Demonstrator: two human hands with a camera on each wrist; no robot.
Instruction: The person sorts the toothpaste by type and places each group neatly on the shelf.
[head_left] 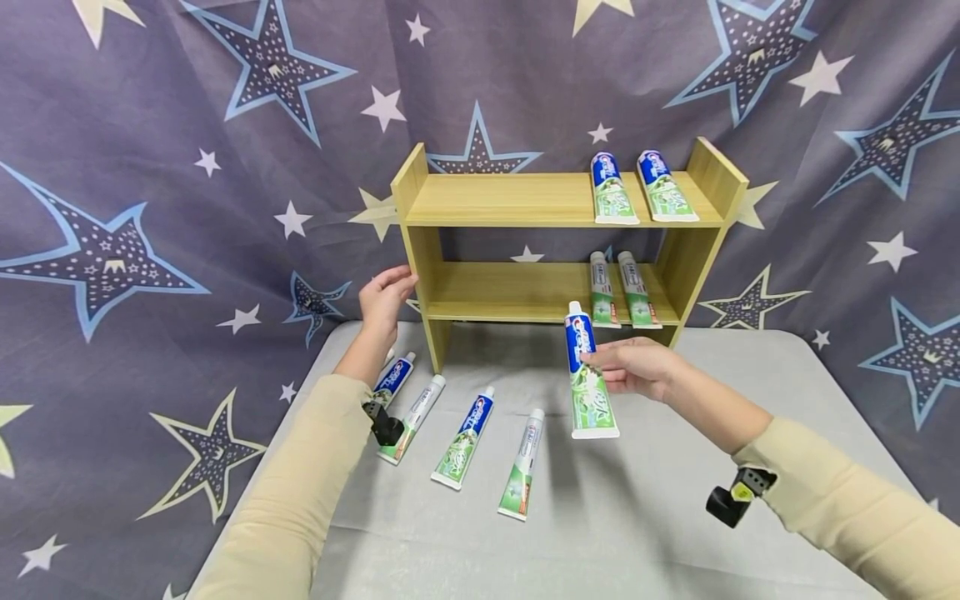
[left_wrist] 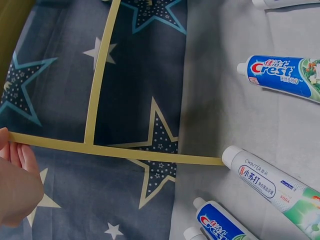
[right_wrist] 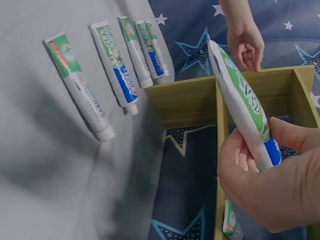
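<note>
My right hand [head_left: 637,367] pinches a blue, white and green Crest toothpaste tube [head_left: 592,375] between thumb and fingers. The tube is held up in front of the shelf's right half, cap at the top and flat end down. In the right wrist view its side faces the camera. At the left side panel of the wooden two-tier shelf [head_left: 495,200], my left hand [head_left: 386,296] grips the panel's front edge with curled fingers. Two Crest tubes [head_left: 613,192] lie on the upper board at the right. Two white and green tubes [head_left: 637,292] lie below them on the lower board.
On the grey-covered table [head_left: 675,517], a row of tubes lies before the shelf's left half, including a Crest tube [head_left: 463,437] and a white and green tube [head_left: 522,467]. Several more lie near the left sleeve [head_left: 300,467]. A star-patterned curtain [head_left: 150,117] hangs behind.
</note>
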